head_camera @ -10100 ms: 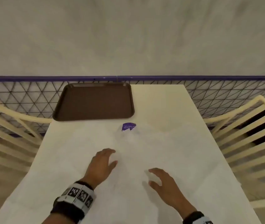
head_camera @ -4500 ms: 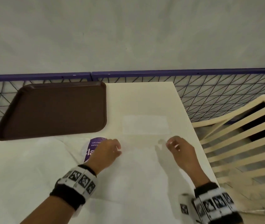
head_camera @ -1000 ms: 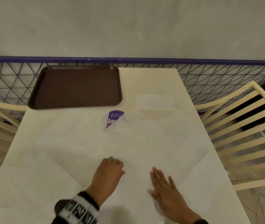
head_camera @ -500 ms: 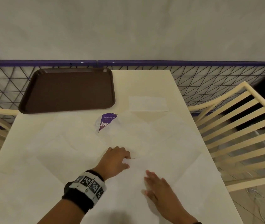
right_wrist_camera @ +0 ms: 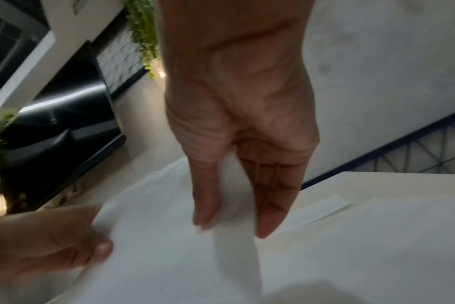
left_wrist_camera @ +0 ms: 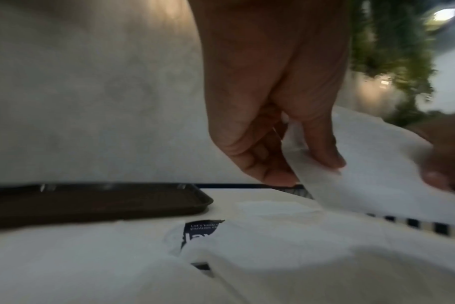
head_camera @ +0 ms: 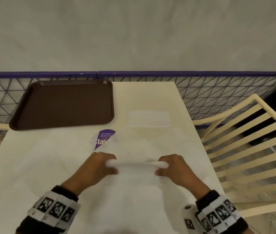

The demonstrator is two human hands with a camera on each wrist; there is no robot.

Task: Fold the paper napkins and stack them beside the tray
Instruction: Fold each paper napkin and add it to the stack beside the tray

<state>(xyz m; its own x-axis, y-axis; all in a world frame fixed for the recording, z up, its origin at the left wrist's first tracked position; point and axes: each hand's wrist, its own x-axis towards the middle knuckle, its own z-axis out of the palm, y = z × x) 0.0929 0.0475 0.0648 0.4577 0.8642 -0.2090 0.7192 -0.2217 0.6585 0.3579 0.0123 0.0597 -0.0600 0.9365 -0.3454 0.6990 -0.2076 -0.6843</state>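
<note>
Both hands lift one white paper napkin [head_camera: 136, 174] off the table. My left hand [head_camera: 100, 166] pinches its left edge between thumb and fingers [left_wrist_camera: 322, 152], and my right hand [head_camera: 171, 166] pinches the right edge. The napkin [left_wrist_camera: 377, 164] hangs between them above several unfolded napkins [head_camera: 49, 166] spread over the table. One folded napkin [head_camera: 149, 119] lies flat to the right of the brown tray [head_camera: 63, 103], which sits at the far left and holds nothing.
A purple sticker [head_camera: 104, 138] on the cream table [head_camera: 144, 95] shows between napkin edges. A purple wire-mesh fence [head_camera: 218, 92] runs along the far edge. Cream slatted chairs [head_camera: 245, 141] stand on both sides.
Half a second ago my right hand lay flat on the napkin while the left gripped its edge. Now both hands pinch the napkin and have raised it, farther from me.
</note>
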